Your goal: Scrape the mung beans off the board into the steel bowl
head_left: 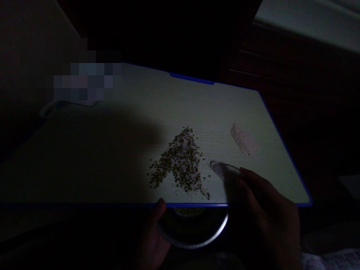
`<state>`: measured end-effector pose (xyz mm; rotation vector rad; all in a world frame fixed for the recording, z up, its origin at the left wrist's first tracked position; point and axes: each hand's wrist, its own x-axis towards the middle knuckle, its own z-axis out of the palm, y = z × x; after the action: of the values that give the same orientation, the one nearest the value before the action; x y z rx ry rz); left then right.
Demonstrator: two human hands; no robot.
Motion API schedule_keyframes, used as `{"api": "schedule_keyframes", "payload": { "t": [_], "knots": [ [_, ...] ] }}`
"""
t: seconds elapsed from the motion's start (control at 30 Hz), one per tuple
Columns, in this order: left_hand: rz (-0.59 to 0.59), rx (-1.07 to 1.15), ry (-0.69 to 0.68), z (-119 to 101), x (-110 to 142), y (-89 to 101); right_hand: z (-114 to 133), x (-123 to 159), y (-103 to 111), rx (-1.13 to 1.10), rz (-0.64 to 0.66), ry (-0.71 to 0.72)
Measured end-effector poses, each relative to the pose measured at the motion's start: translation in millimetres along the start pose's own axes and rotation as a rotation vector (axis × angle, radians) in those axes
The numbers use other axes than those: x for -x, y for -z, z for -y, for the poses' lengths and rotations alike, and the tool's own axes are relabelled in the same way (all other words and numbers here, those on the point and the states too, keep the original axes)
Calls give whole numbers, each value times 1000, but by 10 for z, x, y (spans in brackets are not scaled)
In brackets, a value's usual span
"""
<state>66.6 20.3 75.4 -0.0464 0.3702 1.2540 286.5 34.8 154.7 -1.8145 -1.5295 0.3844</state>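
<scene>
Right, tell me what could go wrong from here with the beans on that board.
Strays from the beans lie near the front edge of the board, so a few might drop outside the bowl below, beside the left hand.
The right hand holds a thin curved object close to the heap and could scatter it.
In this dim light, the separate white pile might get swept in unnoticed.
</scene>
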Motion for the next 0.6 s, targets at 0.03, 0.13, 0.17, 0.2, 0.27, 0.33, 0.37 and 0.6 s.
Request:
{"api": "schedule_keyframes", "payload": {
  "t": [0.03, 0.13, 0.17, 0.2, 0.27, 0.33, 0.37, 0.6],
  "knots": [
    [10, 1, 3, -3, 2, -6, 1, -17, -6, 2, 16, 27],
    [7, 14, 13, -6, 10, 6, 7, -44, -12, 6, 41, 91],
    [5, 17, 14, -5, 13, 19, 12, -47, -13, 5, 45, 100],
    [13, 19, 14, -4, 15, 36, 19, -50, -15, 4, 48, 108],
    [30, 32, 14, -4, 19, 79, 35, -60, -27, 1, 52, 121],
    [58, 60, 20, -10, 23, 128, 53, -81, -48, 1, 49, 131],
    [74, 71, 26, -14, 25, 150, 63, -95, -61, 2, 43, 132],
    [69, 71, 46, -19, 21, 137, 121, -269, -153, 13, -11, 41]
  ]
}}
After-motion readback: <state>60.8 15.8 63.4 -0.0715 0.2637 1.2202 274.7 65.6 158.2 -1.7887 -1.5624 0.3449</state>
